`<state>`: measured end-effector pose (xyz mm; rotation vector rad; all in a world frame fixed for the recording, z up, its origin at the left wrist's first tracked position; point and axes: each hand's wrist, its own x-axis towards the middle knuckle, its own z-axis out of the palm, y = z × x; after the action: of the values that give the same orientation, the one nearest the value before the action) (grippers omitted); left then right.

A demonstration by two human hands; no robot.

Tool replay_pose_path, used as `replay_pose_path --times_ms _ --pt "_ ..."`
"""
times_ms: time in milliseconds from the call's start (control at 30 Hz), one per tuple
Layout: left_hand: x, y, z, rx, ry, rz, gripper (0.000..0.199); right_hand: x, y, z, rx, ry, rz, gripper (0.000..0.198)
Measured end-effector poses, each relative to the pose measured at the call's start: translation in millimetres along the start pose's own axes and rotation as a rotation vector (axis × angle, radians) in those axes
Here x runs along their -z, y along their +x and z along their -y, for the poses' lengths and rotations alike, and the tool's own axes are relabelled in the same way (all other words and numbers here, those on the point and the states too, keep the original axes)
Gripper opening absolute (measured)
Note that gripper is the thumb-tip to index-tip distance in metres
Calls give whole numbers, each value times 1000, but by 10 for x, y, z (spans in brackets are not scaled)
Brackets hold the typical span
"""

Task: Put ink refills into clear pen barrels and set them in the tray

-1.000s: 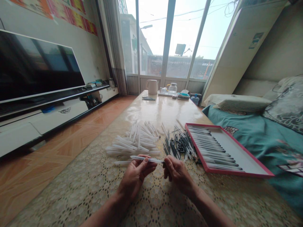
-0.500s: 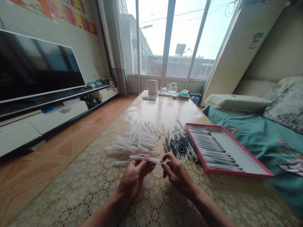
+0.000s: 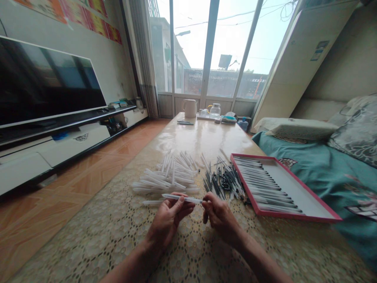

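Observation:
Between the thumb and fingers of my left hand lies a white pen, held nearly level above the table. My right hand is closed at the pen's right end, thumb and forefinger pinched there; its fingertips hide that end. Just beyond my left hand spreads a heap of white pen barrels. Past my right hand is a pile of dark refills and small black pen parts. To the right, a shallow box with a pink rim holds a row of pens with dark ends.
The table has a patterned cover. At its far end stand a pitcher, a glass jar and a tissue pack. A couch with a teal cover runs along the right; a television stands at the left.
My right hand's fingers have curled closer around the pen's right end, covering the dark tip that showed before. The left hand and pen stay nearly in place.

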<state>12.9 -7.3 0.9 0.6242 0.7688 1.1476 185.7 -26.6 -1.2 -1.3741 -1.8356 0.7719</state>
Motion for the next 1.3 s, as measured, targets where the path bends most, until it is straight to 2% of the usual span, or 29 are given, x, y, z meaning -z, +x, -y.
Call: replay_pose_path --times_ms 133,333,600,733,833,933,1000,1067,1167,1300 --pt "8 -1 14 8 9 18 21 -36 15 -27 -30 123 21 35" --pt "-4 -7 -7 -8 7 -13 22 -13 17 -41 3 88 8 28" --pt "-6 -11 8 -8 25 35 22 -55 23 -47 -62 208 34 40" --pt "-11 -13 -6 -52 74 4 21 -23 19 5 -18 93 -72 34" --pt "-16 -22 -22 -158 255 9 20 0 3 57 121 -45 -131 22" --pt "-11 -28 -20 -224 481 68 19 -2 -2 66 198 -67 -64 18" --pt "3 -30 -16 -264 573 58 24 -3 7 46 211 -77 -41 17" --pt "27 -33 -19 -372 691 -2 28 9 18 14 202 -94 -75 17" --pt "77 -39 -32 -577 975 -40 17 41 31 -31 136 -94 -190 18" --pt "131 -25 -22 -651 1218 20 22 57 30 -51 48 -48 -248 18"
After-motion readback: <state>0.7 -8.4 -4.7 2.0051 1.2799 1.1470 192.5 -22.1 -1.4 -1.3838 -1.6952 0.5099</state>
